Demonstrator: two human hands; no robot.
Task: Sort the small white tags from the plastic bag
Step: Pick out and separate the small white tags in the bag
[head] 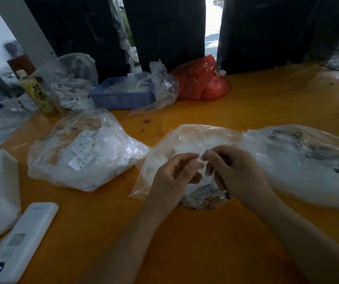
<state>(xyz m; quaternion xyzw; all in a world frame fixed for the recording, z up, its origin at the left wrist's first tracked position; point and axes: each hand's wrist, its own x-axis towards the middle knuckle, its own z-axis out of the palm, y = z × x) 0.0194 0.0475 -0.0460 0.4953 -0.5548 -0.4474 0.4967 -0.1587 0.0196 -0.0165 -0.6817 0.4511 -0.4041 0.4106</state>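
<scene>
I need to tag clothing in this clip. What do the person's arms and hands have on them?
Both forearms are bare, with no sleeves in view. The left hand wears nothing visible. By the right hand, a small dark item at the wrist may be a bracelet or band.

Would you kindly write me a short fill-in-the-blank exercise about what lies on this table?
1. The table top is ___ in colour.
2. The basket at the back of the table is ___.
3. The bag beside the basket is ___.
4. Both the left hand and the right hand work at a clear plastic ___.

Missing words: orange; blue; red; bag
</scene>
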